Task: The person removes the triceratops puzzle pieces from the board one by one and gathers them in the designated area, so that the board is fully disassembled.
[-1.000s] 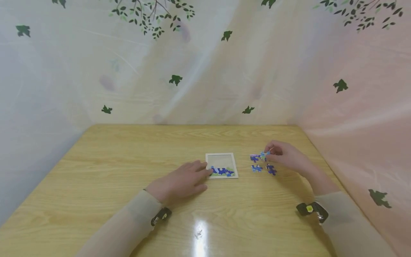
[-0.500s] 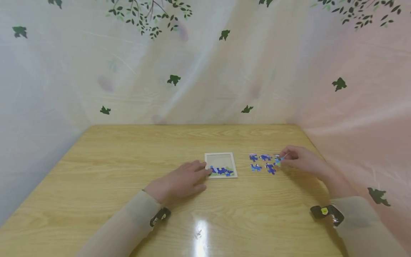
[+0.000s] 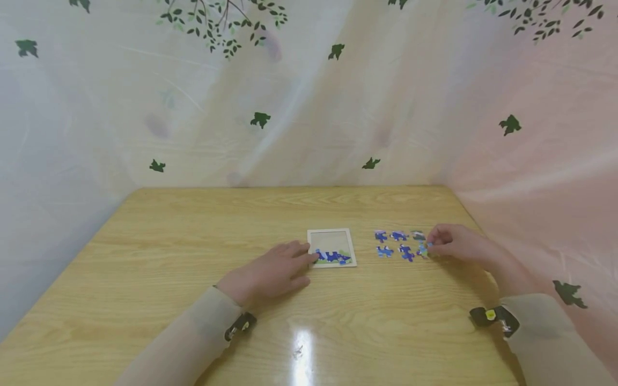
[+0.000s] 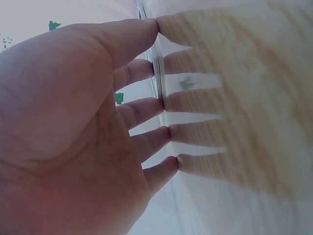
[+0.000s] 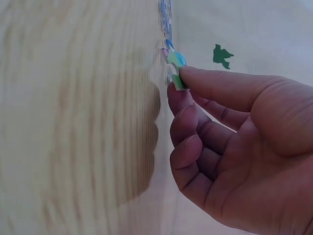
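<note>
Hands at a small puzzle
Right hand (image 3: 456,245) pinches 1 piece (image 5: 177,68) beside the loose pieces (image 3: 392,243) — left hand (image 3: 270,272) lies flat, fingers straight, steadying the puzzle frame (image 3: 332,234).

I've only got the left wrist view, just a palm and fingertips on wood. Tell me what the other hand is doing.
Observer: The right hand pinches a puzzle piece between thumb and forefinger.
Operator: Report what lies near it.
Observer: Loose puzzle pieces lie in two rows on the table, left of that grip.
Operator: Say what my hand touches.
Observer: The left hand rests flat, fingertips at the puzzle frame, which holds one row of pieces.
</note>
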`<state>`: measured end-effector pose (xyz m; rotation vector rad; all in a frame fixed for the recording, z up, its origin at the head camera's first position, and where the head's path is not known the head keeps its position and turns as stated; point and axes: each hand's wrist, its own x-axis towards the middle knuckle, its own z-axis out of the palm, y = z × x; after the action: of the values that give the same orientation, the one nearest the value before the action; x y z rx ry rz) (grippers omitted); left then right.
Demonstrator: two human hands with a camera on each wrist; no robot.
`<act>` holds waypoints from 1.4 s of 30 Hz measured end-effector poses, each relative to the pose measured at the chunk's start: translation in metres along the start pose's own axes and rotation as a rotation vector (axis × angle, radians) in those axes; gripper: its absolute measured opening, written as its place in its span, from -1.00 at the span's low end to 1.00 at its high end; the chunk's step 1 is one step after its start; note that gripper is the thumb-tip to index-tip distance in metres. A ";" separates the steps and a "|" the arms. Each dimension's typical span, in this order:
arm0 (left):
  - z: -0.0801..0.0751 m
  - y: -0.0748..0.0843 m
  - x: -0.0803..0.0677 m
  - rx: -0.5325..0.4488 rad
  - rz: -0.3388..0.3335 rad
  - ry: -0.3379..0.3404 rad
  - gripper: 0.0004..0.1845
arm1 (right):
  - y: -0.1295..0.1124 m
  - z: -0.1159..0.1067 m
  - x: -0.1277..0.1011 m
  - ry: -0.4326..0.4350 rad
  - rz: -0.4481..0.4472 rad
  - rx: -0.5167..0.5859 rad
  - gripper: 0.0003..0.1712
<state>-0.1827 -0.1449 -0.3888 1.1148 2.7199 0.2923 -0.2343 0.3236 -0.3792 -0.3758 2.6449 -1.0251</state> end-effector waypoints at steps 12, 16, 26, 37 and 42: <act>0.002 -0.001 0.001 0.007 -0.020 -0.016 -0.33 | 0.004 0.002 0.000 0.028 -0.049 -0.055 -0.86; 0.002 -0.002 0.001 0.006 -0.024 -0.017 -0.32 | 0.003 0.002 0.000 0.019 -0.046 -0.067 -0.87; 0.002 -0.001 0.000 0.009 -0.022 -0.014 -0.32 | 0.004 0.002 0.002 0.009 -0.041 -0.106 -0.89; 0.002 -0.001 0.000 0.004 -0.025 -0.012 -0.32 | 0.007 0.002 0.003 0.029 -0.041 -0.129 -0.86; 0.003 -0.002 0.001 0.009 -0.023 -0.011 -0.32 | -0.001 0.002 0.003 0.076 -0.039 -0.104 -0.79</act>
<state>-0.1836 -0.1453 -0.3917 1.0835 2.7245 0.2702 -0.2359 0.3205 -0.3801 -0.4206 2.7767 -0.9336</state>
